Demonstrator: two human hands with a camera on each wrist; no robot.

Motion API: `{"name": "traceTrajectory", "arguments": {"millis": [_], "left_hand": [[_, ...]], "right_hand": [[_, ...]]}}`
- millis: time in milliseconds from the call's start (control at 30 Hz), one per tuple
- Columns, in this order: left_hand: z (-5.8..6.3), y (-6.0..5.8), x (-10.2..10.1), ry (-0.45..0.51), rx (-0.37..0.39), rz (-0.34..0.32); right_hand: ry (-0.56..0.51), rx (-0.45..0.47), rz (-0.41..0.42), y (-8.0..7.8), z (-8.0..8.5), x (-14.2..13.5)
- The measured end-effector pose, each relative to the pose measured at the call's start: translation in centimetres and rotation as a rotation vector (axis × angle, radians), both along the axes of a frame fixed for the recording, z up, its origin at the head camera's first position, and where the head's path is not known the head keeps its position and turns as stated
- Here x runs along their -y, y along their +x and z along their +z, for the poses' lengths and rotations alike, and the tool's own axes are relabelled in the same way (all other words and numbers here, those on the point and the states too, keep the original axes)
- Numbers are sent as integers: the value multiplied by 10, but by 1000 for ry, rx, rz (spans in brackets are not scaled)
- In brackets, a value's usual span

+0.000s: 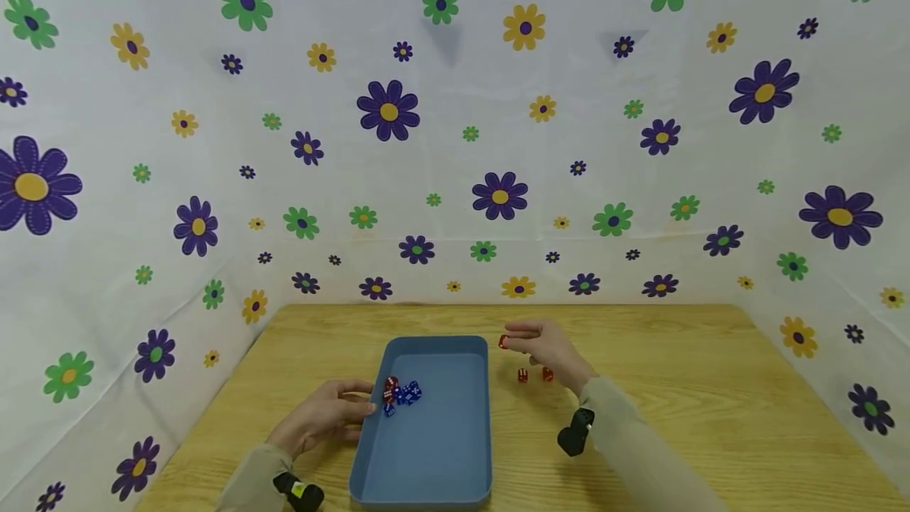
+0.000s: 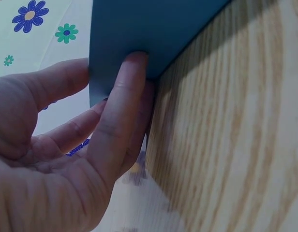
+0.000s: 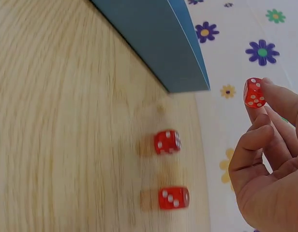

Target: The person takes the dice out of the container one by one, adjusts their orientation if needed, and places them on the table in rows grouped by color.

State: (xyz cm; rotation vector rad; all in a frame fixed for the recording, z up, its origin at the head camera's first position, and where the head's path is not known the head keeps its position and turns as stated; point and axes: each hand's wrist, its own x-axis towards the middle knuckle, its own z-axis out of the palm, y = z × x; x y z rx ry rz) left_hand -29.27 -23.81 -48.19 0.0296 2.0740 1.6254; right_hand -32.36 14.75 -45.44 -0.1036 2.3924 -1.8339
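Note:
A blue-grey rectangular tray (image 1: 426, 457) lies on the table. Inside it, by the left wall, red dice (image 1: 389, 389) sit against several blue dice (image 1: 411, 393). My left hand (image 1: 327, 417) touches the outside of the tray's left wall; in the left wrist view its fairly straight fingers (image 2: 122, 96) rest along that wall. Just right of the tray's far end, my right hand (image 1: 550, 354) pinches a red die (image 3: 255, 93) with white pips, held above the table. Two more red dice, a left one (image 1: 522, 375) and a right one (image 1: 547, 374), lie below this hand.
The wooden table (image 1: 675, 401) extends to both sides of the tray. A white cloth (image 1: 455, 164) with purple, green and yellow flowers encloses its back and sides. Each wrist wears a dark camera, the left camera (image 1: 298, 491) and the right camera (image 1: 576, 433).

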Motion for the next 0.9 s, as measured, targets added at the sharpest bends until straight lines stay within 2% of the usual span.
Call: {"name": "traceTrajectory", "arguments": {"millis": [167,233,300,467,533,733,900], "left_hand": [[-1,1,0,-9,-1,13],[-1,3,-1,-11,-3,16],[-1,5,-2,-15,-10,16],[-2,9,-2,-16,-12,19],[-2,8,-1,-9,-12,13],[2,3,-1,23,-41,-18],[4,2,-2,-1,-44,-5]], "right_hand": [[44,-2,-40,-2,-6,-23],[55,-3,-45,-1,-7,-33],[74,2,-50,4,-2,-41],[100,15,-59,6,-7,-65],[109,12,-55,2,-16,-76],[149,14,-45,5,-16,-101],[160,17,-28,7,-20,-113]]}}
